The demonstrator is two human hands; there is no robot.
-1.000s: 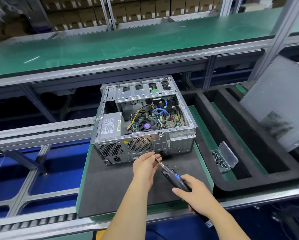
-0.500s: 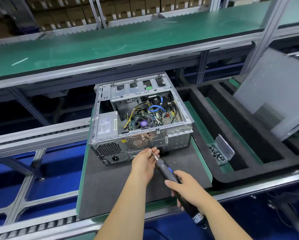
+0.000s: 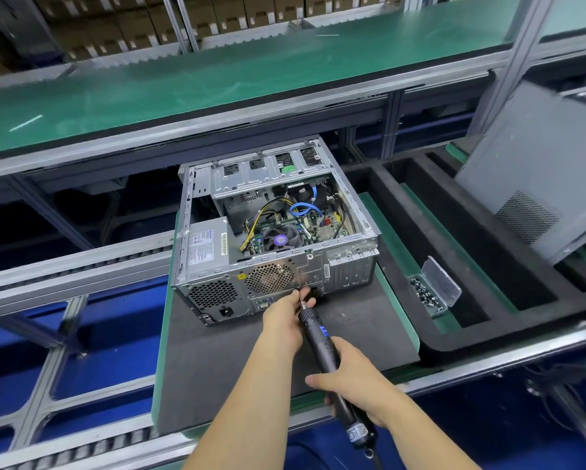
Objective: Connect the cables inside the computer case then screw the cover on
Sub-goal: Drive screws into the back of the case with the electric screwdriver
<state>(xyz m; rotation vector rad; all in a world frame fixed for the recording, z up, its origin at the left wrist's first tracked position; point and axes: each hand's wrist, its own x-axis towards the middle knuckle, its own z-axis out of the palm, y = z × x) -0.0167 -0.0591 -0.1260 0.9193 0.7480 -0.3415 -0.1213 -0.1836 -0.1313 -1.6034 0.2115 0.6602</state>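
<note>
From the head view, our right hand [image 3: 351,374] gripped the electric screwdriver [image 3: 322,347]; left fingers [image 3: 301,295] pinched its tip. The open computer case [image 3: 274,232] sat at twelve o'clock, rigid, probably heavy, best held by its frame.

I see bright, even overhead light with soft shadows; edges bow from the wide lens; the leaning side panel [image 3: 535,171] looks smeared.

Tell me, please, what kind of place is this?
Probably a computer assembly line in a factory. An open computer case sits on a pallet beside roller rails, a green conveyor belt runs behind, and stacked cardboard boxes fill the far shelves.
</note>
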